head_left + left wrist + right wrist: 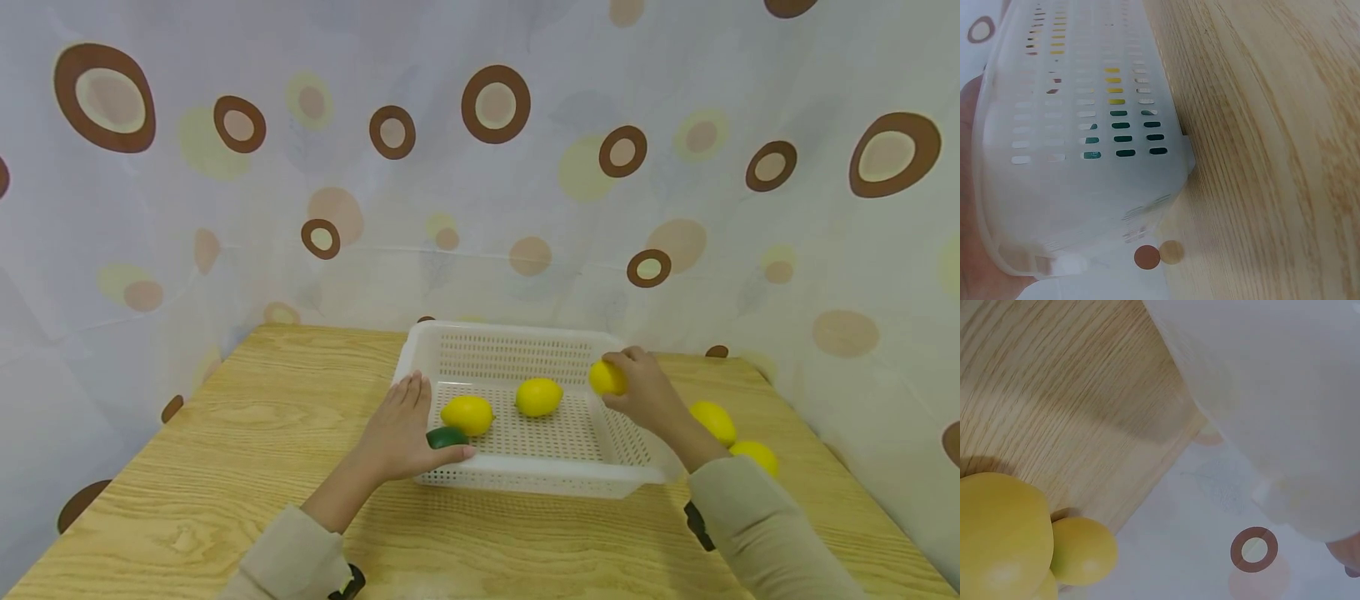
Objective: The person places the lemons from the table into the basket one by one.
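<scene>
My right hand (641, 387) pinches a yellow lemon (606, 378) between thumb and fingers, at the right rim of a white perforated plastic basket (525, 468). The left hand (408, 429) rests on the basket's left front corner, its fingers straight along the left rim and its thumb over the front rim. Inside the basket lie two lemons, one in the middle (538, 397) and one to the left (467, 415). Beside the left one is a dark green fruit-like object (447, 437), partly hidden by the left hand. Its green also shows through the slots of the basket wall (1085, 187).
On the wooden table (247, 458), right of the basket, more lemons (712, 422) sit close together, partly behind the right forearm. The right wrist view shows them as a large lemon (1000, 537) and others. A patterned curtain (450, 192) hangs behind the table.
</scene>
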A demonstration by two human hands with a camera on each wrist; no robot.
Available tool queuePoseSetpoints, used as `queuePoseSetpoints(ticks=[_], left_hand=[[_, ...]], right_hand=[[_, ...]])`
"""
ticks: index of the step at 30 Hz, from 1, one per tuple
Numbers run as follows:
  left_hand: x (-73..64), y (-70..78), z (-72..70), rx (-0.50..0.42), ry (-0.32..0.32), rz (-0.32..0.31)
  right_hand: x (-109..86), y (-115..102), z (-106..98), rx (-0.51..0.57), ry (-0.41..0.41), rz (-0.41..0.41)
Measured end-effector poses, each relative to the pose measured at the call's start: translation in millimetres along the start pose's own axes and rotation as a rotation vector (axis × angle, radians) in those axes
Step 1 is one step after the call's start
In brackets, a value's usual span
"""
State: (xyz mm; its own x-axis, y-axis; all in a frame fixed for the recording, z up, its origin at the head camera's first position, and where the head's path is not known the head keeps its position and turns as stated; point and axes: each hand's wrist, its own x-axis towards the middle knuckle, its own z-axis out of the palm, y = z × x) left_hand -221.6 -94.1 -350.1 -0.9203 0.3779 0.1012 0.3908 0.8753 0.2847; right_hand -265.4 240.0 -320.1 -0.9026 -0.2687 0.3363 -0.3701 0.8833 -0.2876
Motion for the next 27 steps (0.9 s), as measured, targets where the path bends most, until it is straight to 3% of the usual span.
queuePoseSetpoints(ticks=[27], left_hand=[[1.7, -0.8, 0.7, -0.006, -0.003, -0.007]], right_hand=[[-4.4, -1, 14, -0.007, -0.318, -0.048]])
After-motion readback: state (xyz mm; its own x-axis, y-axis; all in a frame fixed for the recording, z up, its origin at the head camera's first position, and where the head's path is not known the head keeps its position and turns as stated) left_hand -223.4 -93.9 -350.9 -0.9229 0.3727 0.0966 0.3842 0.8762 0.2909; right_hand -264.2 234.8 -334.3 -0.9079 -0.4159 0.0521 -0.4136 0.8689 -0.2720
